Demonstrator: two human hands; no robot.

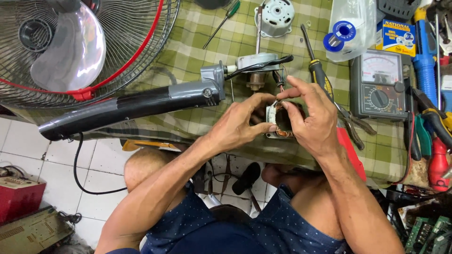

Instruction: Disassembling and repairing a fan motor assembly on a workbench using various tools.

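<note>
Sideways, stator (281,120) bore toward camera

Both hands are holding a small motor stator (281,120) with copper windings over the green checked tablecloth (188,51): the left hand (242,123) is gripping its left side while the right hand (311,117) is pinching its top edge. A dismantled fan stand (136,106) is lying just to the left, and a multimeter (380,84) is sitting to the right.
</note>
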